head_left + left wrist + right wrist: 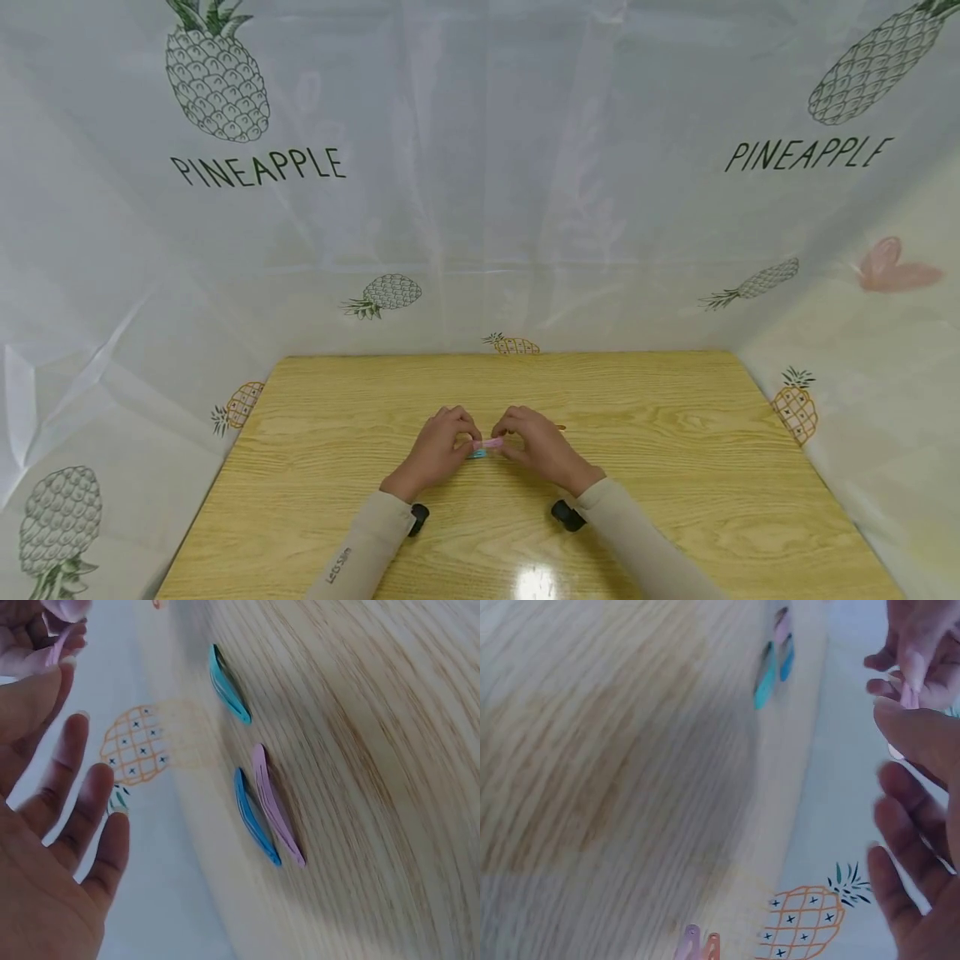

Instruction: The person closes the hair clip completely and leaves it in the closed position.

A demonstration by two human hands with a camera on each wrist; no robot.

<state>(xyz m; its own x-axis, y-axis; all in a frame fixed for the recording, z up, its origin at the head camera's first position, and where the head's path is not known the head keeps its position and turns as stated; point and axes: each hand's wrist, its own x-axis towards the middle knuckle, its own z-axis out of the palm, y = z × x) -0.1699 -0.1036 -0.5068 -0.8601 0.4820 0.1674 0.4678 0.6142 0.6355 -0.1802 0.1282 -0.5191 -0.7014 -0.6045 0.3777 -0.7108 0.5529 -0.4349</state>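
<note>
One pink snap hair clip was held above the wooden desk, left hand and right hand each pinching it, a teal clip, a blue clip and another pink clip lay nearby

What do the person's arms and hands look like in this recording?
Both arms wear pale beige sleeves reaching the wrists. The left sleeve carries small dark lettering, which seems to begin "Let's"; the right sleeve looks plain. A small, rounded black device shows at the left wrist and another at the right. The left hand and right hand are ungloved.
</note>
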